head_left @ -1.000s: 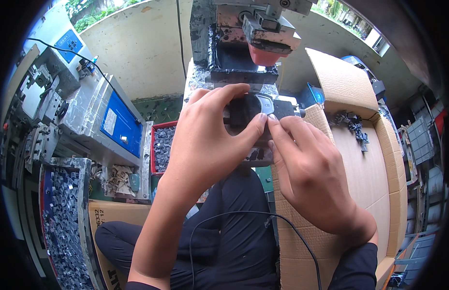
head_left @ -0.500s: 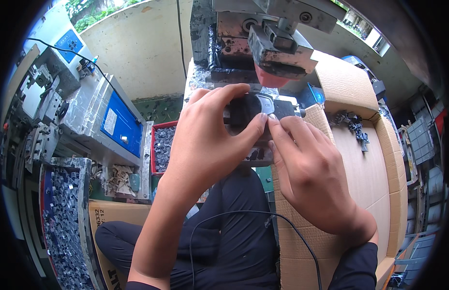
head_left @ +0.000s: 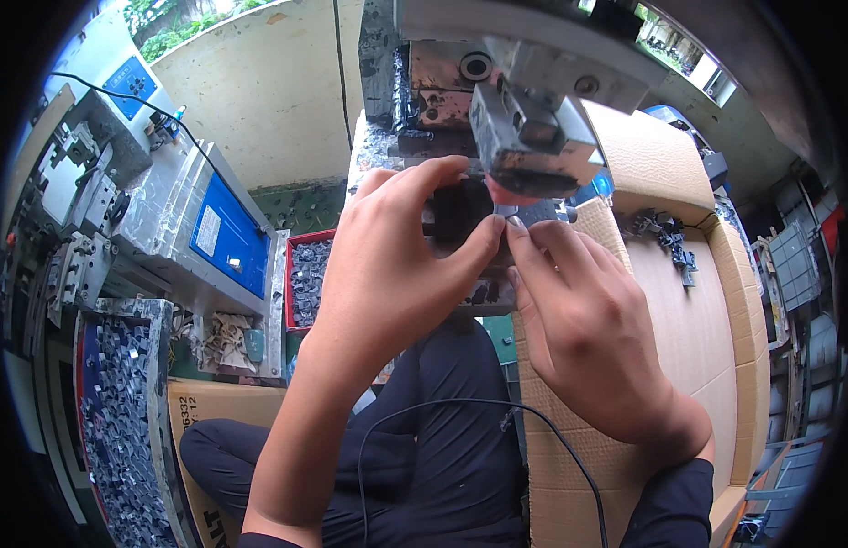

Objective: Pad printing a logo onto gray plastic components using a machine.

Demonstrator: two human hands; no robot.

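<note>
My left hand [head_left: 387, 256] curves round a dark fixture [head_left: 456, 205] under the machine, its thumb tip on a pale translucent part [head_left: 506, 208] seated there and its index finger at the fixture's back edge. My right hand [head_left: 579, 320] is closed at the right front of the fixture, index fingertip against the same part beside my left thumb, thumb lower on the fixture's front. A metal head [head_left: 531, 128] with a pink pad [head_left: 502, 194] hangs right over the part, largely hiding it; whether the pad touches it I cannot tell.
Trays of small grey pieces [head_left: 122, 411] and a red-rimmed bin [head_left: 296, 237] stand at my left, near a blue-panelled machine [head_left: 182, 210]. An open carton [head_left: 748, 356] holding dark pieces [head_left: 666, 239] is at my right. A black cable [head_left: 460, 401] loops over my lap.
The machine head has come down and slightly rightward, bringing the pink pad over the pale part and covering much of it. Both my hands have stayed almost exactly in place.
</note>
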